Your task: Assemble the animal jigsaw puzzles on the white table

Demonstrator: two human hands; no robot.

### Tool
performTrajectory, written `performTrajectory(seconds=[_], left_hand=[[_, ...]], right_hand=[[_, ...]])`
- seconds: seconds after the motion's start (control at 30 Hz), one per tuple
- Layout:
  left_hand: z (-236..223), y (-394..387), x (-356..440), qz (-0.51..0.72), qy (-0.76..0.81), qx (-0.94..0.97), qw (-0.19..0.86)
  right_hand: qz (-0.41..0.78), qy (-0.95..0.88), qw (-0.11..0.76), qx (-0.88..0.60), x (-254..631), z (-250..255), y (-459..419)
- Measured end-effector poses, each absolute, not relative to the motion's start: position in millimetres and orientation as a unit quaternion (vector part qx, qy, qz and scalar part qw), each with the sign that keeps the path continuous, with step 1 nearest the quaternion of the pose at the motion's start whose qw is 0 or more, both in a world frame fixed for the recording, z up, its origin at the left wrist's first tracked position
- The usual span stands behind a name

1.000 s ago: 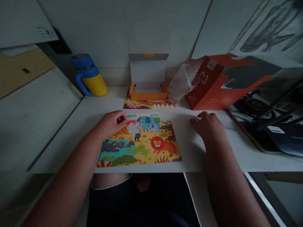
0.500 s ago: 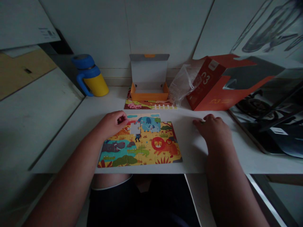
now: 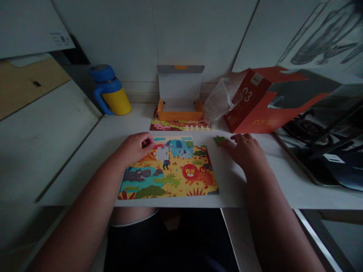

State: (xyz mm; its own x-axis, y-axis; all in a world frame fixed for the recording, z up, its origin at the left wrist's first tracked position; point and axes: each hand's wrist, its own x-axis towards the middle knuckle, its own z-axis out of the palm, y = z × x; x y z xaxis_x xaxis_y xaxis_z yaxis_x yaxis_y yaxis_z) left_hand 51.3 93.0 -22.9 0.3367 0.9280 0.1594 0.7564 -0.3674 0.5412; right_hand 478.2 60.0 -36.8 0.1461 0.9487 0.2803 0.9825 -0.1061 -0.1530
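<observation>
A colourful animal jigsaw puzzle (image 3: 170, 173) lies on the white table (image 3: 85, 166) in front of me, with a white gap among its upper pieces. My left hand (image 3: 136, 147) rests curled on the puzzle's upper left corner, fingers pressed on the pieces beside the gap. To the right of the puzzle my right hand (image 3: 244, 151) pinches a small green puzzle piece (image 3: 219, 140) by its fingertips, just off the puzzle's upper right corner.
Behind the puzzle stand an open orange and white small box (image 3: 179, 98) on a second picture sheet (image 3: 181, 125), a crumpled clear plastic bag (image 3: 219, 100) and a large orange box (image 3: 269, 98). A blue and yellow mug (image 3: 112, 92) is at the back left. A dark stove (image 3: 326, 147) lies right.
My right hand has slid left toward the puzzle, and the green piece now shows at its fingertips. My left hand has stayed on the puzzle's corner.
</observation>
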Motion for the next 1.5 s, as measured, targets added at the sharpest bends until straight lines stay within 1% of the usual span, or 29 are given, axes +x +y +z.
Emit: performTrajectory(seconds=[0.07, 0.1, 0.23, 0.3, 0.4, 0.53, 0.67, 0.77, 0.93, 1.07, 1.2, 1.37, 1.5], left_hand=[[-23.6, 93.4, 51.1, 0.227, 0.528, 0.797, 0.186], [-23.9, 93.7, 50.8, 0.227, 0.526, 0.799, 0.184], [-22.7, 93.6, 50.5, 0.226, 0.523, 0.802, 0.182], [-21.0, 92.4, 51.5, 0.225, 0.524, 0.801, 0.184], [-19.9, 91.2, 52.8, 0.228, 0.527, 0.797, 0.189], [-22.1, 92.7, 52.1, 0.23, 0.527, 0.797, 0.188], [-24.8, 94.0, 50.0, 0.229, 0.528, 0.795, 0.192], [-25.4, 93.6, 49.5, 0.23, 0.523, 0.796, 0.198], [-24.0, 93.3, 50.2, 0.236, 0.517, 0.8, 0.193], [-24.1, 94.1, 49.4, 0.235, 0.512, 0.804, 0.192], [-25.6, 94.3, 48.6, 0.233, 0.52, 0.8, 0.19], [-26.0, 94.3, 48.8, 0.229, 0.52, 0.801, 0.189], [-25.4, 95.0, 49.2, 0.232, 0.518, 0.802, 0.187]], right_hand=[[-0.052, -0.648, 0.117, -0.751, 478.8, -43.0, 59.5], [-0.047, -0.648, 0.113, -0.752, 478.2, -45.4, 59.8], [-0.009, -0.66, 0.142, -0.738, 474.9, -48.8, 63.5], [0.02, -0.663, 0.166, -0.73, 473.7, -48.0, 65.5], [0.082, -0.65, 0.229, -0.72, 470.7, -44.6, 66.6], [0.173, -0.667, 0.312, -0.654, 459.9, -37.7, 64.8], [0.208, -0.696, 0.367, -0.582, 447.8, -30.9, 64.9], [0.238, -0.698, 0.387, -0.554, 444.1, -23.6, 69.2], [0.295, -0.689, 0.387, -0.537, 440.4, -3.3, 83.9], [0.27, -0.722, 0.358, -0.527, 429.4, 5.2, 98.7], [0.256, -0.729, 0.36, -0.524, 418.8, -6.1, 107.2], [0.244, -0.715, 0.348, -0.555, 421.3, -26.2, 107.4], [0.243, -0.72, 0.343, -0.552, 427.8, -30.7, 106.5]])
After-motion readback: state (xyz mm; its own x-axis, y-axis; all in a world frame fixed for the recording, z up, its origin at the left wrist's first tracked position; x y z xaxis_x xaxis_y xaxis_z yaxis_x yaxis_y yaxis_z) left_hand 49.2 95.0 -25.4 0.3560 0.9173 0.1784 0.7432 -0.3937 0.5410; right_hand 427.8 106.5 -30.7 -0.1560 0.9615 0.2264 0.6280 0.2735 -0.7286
